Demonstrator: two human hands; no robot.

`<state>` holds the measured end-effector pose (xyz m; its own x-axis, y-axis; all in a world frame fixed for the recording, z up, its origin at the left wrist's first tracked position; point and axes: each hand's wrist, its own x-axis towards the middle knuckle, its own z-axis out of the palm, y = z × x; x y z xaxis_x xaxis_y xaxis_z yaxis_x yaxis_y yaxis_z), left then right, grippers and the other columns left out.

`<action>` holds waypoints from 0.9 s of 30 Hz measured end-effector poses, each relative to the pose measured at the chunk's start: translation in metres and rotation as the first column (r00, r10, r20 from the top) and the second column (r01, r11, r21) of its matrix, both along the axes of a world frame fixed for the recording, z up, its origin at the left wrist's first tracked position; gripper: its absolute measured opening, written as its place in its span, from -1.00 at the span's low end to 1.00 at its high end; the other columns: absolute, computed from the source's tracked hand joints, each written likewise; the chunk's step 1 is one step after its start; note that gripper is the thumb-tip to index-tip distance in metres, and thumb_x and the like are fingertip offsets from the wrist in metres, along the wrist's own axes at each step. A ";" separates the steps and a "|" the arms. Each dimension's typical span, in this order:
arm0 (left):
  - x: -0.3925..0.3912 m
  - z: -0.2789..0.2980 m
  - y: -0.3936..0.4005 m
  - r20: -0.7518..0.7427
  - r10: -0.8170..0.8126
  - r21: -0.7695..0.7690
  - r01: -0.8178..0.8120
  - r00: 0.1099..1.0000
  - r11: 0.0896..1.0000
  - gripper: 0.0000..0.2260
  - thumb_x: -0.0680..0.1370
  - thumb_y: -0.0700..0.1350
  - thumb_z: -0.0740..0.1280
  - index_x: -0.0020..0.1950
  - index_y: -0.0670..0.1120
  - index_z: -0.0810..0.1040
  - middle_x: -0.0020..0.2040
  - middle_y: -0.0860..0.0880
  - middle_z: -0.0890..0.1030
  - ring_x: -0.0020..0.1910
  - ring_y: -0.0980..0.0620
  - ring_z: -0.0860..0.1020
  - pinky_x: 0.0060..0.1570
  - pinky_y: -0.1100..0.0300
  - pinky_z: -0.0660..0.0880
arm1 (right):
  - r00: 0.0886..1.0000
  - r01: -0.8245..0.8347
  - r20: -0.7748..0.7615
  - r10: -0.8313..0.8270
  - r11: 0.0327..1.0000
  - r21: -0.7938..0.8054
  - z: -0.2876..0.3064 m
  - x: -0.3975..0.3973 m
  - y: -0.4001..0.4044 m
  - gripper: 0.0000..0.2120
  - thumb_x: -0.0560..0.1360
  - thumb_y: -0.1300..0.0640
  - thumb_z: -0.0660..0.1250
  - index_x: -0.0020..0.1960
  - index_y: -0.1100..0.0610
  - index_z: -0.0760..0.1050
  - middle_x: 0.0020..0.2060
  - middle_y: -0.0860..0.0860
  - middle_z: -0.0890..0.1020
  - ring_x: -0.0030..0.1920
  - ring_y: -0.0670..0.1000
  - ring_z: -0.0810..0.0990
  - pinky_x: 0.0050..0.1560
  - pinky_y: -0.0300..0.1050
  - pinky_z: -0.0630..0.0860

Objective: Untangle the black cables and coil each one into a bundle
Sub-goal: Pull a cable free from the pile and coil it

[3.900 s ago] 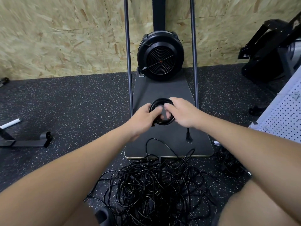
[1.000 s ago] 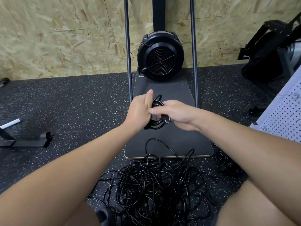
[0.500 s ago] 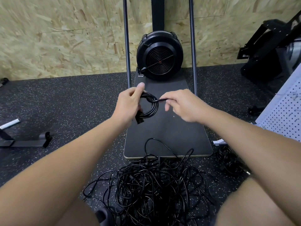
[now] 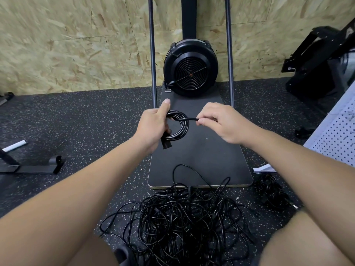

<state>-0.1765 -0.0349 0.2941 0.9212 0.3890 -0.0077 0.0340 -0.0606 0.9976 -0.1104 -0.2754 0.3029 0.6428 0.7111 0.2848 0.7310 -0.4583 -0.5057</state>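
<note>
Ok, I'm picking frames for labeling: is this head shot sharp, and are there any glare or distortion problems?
Head view: the left hand, right hand and coiled cable are fairly sharp; the wall at upper left is smeared by blur; wide-angle bending shows at the edges; soft even light, faint sheen on the coil, no harsh glare.

We observe both bare forearms reaching forward from the lower corners of the view, converging toward the centre. The left hand (image 4: 153, 127) is curled around one side of a coil (image 4: 179, 127), back of hand toward us, thumb extended upward and forward along the coil's top. The right hand (image 4: 221, 122) is held level with the left and just beside it, knuckles up, wrist bent slightly inward; its thumb and forefinger pinch the cable's free end (image 4: 192, 118), which runs straight back to the coil. The remaining right fingers are loosely curled beneath. The hands are apart, joined only by that cable. Bare knees show at the bottom edge.
</note>
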 end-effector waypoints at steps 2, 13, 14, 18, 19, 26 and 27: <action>-0.002 -0.002 -0.003 -0.019 0.010 -0.011 -0.010 1.000 1.000 -0.57 0.74 0.19 0.32 -0.09 -0.14 0.44 -0.47 0.04 0.27 -0.54 0.03 0.28 -0.40 0.19 0.37 | 0.994 0.005 0.108 0.002 0.998 -0.063 -0.003 0.002 0.002 -0.84 0.74 0.00 0.36 0.13 -0.04 0.72 0.02 -0.12 0.59 0.08 0.01 0.50 0.18 0.01 0.47; -0.004 -0.009 -0.013 0.011 -0.043 -0.158 0.044 0.999 0.986 -0.53 0.73 0.24 0.30 -0.14 -0.11 0.61 -0.25 -0.10 0.25 -0.36 -0.03 0.24 -0.31 0.12 0.45 | 0.974 0.176 0.180 -0.140 0.963 -0.203 -0.010 -0.008 0.026 -0.80 0.78 0.04 0.20 0.03 0.08 0.48 -0.18 0.02 0.61 -0.16 0.19 0.61 -0.06 0.22 0.62; -0.004 -0.009 -0.013 0.011 -0.043 -0.167 0.044 0.999 0.985 -0.52 0.72 0.26 0.31 -0.12 -0.12 0.63 -0.20 -0.13 0.29 -0.32 -0.07 0.27 -0.31 0.12 0.46 | 0.975 0.189 0.153 -0.158 0.960 -0.209 -0.011 -0.009 0.026 -0.79 0.79 0.03 0.18 0.01 0.07 0.44 -0.20 0.03 0.63 -0.19 0.18 0.63 -0.09 0.22 0.64; -0.005 -0.005 -0.013 0.046 -0.049 -0.218 0.058 0.998 0.974 -0.57 0.68 0.27 0.37 -0.13 -0.07 0.57 -0.13 -0.14 0.26 -0.24 -0.10 0.26 -0.30 0.14 0.46 | 0.978 0.193 -0.084 -0.192 0.981 -0.006 -0.014 -0.017 0.032 -0.77 0.78 0.12 0.15 0.01 0.08 0.52 -0.23 0.00 0.73 -0.21 0.00 0.76 -0.06 0.17 0.73; -0.007 -0.003 -0.015 0.058 -0.065 -0.209 0.075 0.996 0.975 -0.58 0.67 0.26 0.40 -0.12 -0.07 0.56 -0.18 -0.13 0.20 -0.27 -0.05 0.25 -0.29 0.14 0.46 | 0.964 0.214 -0.176 -0.201 0.975 0.056 -0.016 -0.019 0.035 -0.76 0.78 0.16 0.15 0.03 0.13 0.55 -0.22 0.02 0.75 -0.22 -0.04 0.78 -0.03 0.14 0.75; -0.010 -0.002 -0.021 0.145 -0.127 0.190 0.099 0.981 0.977 -0.73 0.66 0.12 0.46 0.03 -0.09 0.72 -0.29 -0.05 0.61 -0.21 -0.05 0.63 -0.13 0.01 0.61 | 0.795 0.474 -0.569 -0.212 0.802 0.363 -0.011 -0.016 0.043 -0.74 0.78 0.13 0.28 0.03 0.23 0.65 -0.26 0.04 0.78 -0.20 0.12 0.82 0.01 0.23 0.76; -0.010 -0.002 -0.021 0.150 -0.114 0.226 0.078 0.982 0.971 -0.73 0.66 0.13 0.46 0.03 -0.07 0.73 -0.26 -0.03 0.66 -0.23 0.01 0.63 -0.12 0.02 0.59 | 0.764 0.500 -0.619 -0.182 0.773 0.390 -0.010 -0.017 0.042 -0.75 0.78 0.15 0.29 0.06 0.27 0.65 -0.28 0.03 0.77 -0.20 0.12 0.82 0.00 0.19 0.78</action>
<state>-0.1862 -0.0555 0.2919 0.9363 0.2748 0.2187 -0.1425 -0.2720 0.9517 -0.1274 -0.2330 0.2932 0.9628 0.2601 0.0736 0.1233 -0.1803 -0.9758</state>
